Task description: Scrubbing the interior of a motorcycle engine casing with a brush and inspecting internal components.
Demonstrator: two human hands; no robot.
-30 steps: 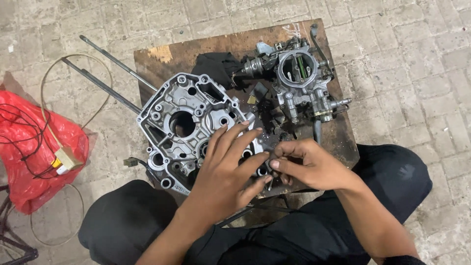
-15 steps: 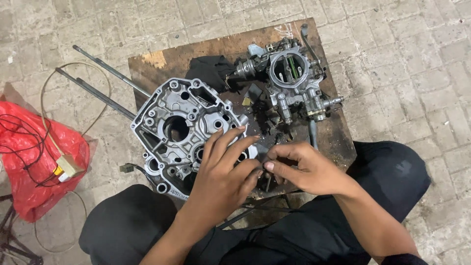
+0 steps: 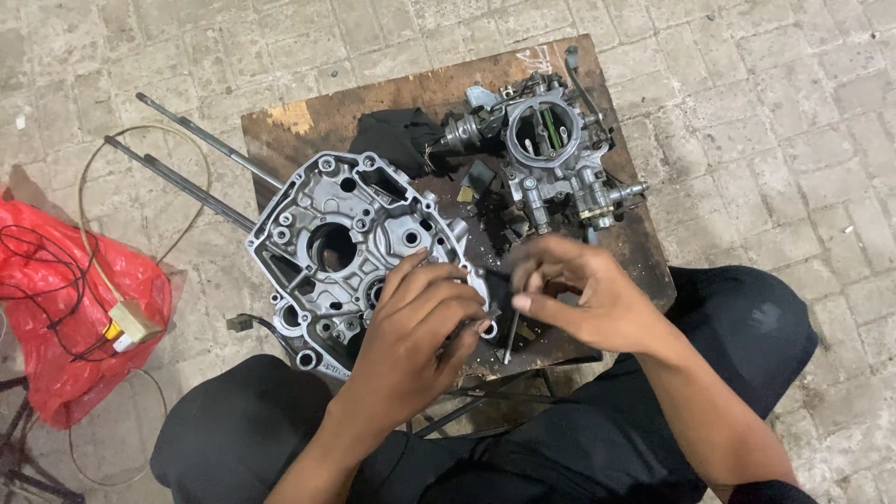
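A silver engine crankcase half [image 3: 350, 247] lies on a small dark wooden board [image 3: 439, 89]. My left hand [image 3: 415, 341] rests on its lower right edge, fingers curled around a small dark part I cannot make out. My right hand [image 3: 583, 294] hovers just to the right, pinching a thin metal tool [image 3: 511, 331] that points down at the board. A grey carburetor [image 3: 551, 154] stands behind my right hand, at the board's far right.
A black rag [image 3: 401, 135] lies behind the crankcase. Two long metal rods [image 3: 191, 159] stick out left of the board. A red plastic bag [image 3: 65, 308] with wires and a small tan box [image 3: 133, 320] sits on the paved floor at left. My knees flank the board.
My right hand has lifted away from my left hand and moved right, now holding the thin tool. The left hand stays on the crankcase edge. The camera has shifted slightly.
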